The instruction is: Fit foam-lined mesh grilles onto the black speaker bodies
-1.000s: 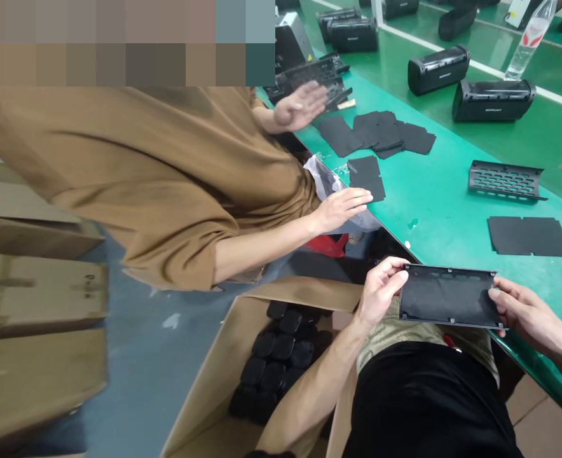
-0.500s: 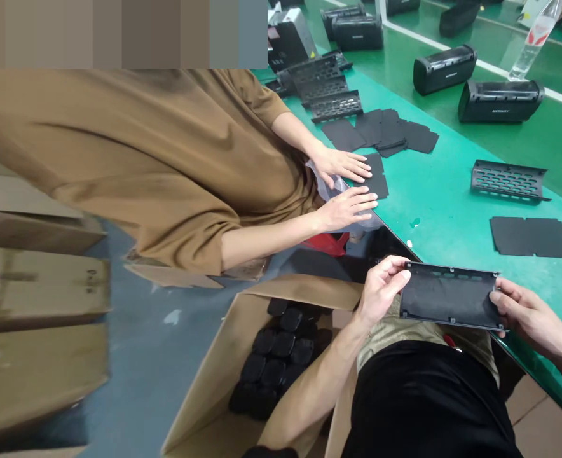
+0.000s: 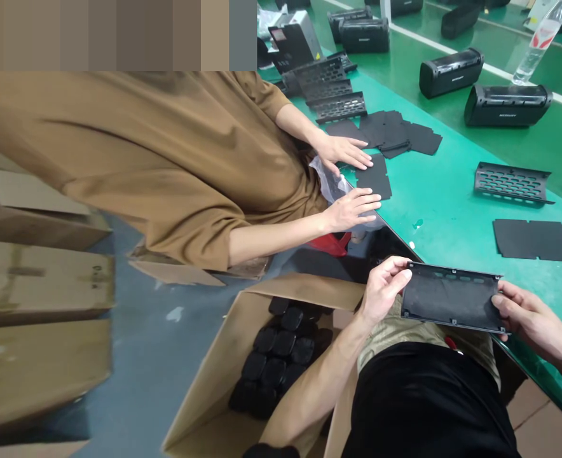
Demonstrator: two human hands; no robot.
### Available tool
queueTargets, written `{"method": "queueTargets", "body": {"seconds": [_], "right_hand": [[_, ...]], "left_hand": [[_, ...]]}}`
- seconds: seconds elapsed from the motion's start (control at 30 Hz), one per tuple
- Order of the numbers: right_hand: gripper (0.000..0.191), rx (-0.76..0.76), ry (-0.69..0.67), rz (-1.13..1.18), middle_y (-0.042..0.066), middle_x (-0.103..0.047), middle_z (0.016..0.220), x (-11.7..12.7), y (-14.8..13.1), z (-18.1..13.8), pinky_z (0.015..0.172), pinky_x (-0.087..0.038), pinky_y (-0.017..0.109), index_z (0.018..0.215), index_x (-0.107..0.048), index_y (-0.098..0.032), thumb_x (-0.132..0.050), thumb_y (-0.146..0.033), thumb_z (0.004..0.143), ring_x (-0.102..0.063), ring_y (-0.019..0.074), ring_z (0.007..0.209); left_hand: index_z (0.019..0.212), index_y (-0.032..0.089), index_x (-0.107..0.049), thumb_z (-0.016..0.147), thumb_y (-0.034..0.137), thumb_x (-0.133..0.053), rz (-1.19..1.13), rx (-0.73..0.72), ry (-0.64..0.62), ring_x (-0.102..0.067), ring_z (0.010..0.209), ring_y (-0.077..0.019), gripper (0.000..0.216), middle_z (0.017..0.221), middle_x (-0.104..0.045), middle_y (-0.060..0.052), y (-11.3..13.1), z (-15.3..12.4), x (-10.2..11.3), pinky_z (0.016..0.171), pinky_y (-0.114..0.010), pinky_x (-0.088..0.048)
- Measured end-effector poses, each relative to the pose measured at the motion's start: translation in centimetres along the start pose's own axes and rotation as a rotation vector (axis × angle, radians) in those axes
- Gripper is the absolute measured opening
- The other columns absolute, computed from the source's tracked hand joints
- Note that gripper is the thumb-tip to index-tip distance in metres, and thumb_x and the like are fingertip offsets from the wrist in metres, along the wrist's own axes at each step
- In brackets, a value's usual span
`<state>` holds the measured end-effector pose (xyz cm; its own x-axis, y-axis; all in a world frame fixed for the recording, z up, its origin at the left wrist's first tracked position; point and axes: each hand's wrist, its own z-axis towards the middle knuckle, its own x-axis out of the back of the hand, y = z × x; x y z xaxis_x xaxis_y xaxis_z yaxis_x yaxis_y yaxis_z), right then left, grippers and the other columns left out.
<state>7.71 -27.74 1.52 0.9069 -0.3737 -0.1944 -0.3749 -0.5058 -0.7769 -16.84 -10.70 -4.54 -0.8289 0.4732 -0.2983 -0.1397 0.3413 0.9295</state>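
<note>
I hold a flat black rectangular panel [image 3: 450,298] above my lap, at the near edge of the green table [image 3: 443,197]. My left hand [image 3: 381,289] pinches its left end and my right hand [image 3: 526,317] grips its right end. A black foam sheet [image 3: 533,240] and a black perforated grille [image 3: 510,182] lie on the table just beyond the panel.
A co-worker in a brown shirt [image 3: 166,159] leans over the table, both hands [image 3: 345,152] on a black sheet [image 3: 375,176] and a plastic bag. An open cardboard box [image 3: 224,375] of black parts stands by my left leg. Black speakers [image 3: 507,104], stacked grilles [image 3: 331,86] and a bottle [image 3: 536,44] lie farther back.
The co-worker's far hand came down from the stacked grilles onto the black sheet near the table edge. My hands and the panel have barely shifted.
</note>
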Motion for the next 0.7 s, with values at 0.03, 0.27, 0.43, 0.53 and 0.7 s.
{"method": "queueTargets", "body": {"seconds": [0.03,0.27,0.43,0.53,0.7], "right_hand": [[0.049,-0.009,0.003,0.008,-0.003,-0.057,0.073,0.0,0.1,0.0,0.05,-0.049,0.023,0.094,-0.063,-0.023,-0.092,-0.06,0.084,-0.054,0.0117,0.056],[0.045,-0.021,0.06,0.085,0.0,-0.058,0.07,0.1,0.8,0.1,0.047,-0.049,0.027,0.097,-0.067,-0.025,-0.089,-0.063,0.085,-0.055,0.0168,0.057],[0.036,0.076,0.123,0.073,0.002,-0.06,0.069,-0.1,0.5,-0.1,0.051,-0.051,0.033,0.094,-0.069,-0.029,-0.082,-0.062,0.092,-0.056,0.0201,0.057],[0.034,0.142,0.17,0.057,0.002,-0.06,0.067,-1.0,0.3,0.0,0.053,-0.052,0.037,0.091,-0.07,-0.031,-0.077,-0.064,0.094,-0.056,0.0231,0.057],[0.043,0.127,0.053,0.154,0.002,-0.064,0.067,-4.1,1.2,0.8,0.053,-0.052,0.036,0.098,-0.072,-0.029,-0.075,-0.072,0.092,-0.061,0.0239,0.059]], "left_hand": [[0.102,0.016,-0.077,0.083,0.056,-0.085,0.007,-0.003,0.002,-0.051,0.062,-0.0107,0.045,0.078,-0.069,-0.001,0.0,0.0,0.0,0.06,-0.024,-0.041],[0.104,0.015,-0.077,0.077,0.064,-0.089,-0.141,0.091,0.011,-0.054,0.058,-0.0107,0.057,0.072,-0.065,0.001,0.2,0.0,-0.3,0.056,-0.023,-0.043],[0.122,0.015,-0.076,0.075,0.082,-0.082,-0.457,0.057,-0.042,-0.074,0.09,-0.0221,0.082,0.111,-0.078,-0.014,0.1,-0.5,-0.8,0.079,-0.033,-0.06],[0.139,0.02,-0.072,0.057,0.094,-0.084,-0.539,-0.026,-0.127,-0.071,0.122,-0.0343,0.111,0.137,-0.073,-0.017,-0.4,-1.3,-1.8,0.102,-0.045,-0.06],[0.144,0.039,-0.068,0.051,0.075,-0.1,-0.476,-0.043,-0.292,-0.066,0.137,-0.0414,0.105,0.134,-0.078,-0.009,-1.7,-1.0,-4.1,0.113,-0.057,-0.054]]}}
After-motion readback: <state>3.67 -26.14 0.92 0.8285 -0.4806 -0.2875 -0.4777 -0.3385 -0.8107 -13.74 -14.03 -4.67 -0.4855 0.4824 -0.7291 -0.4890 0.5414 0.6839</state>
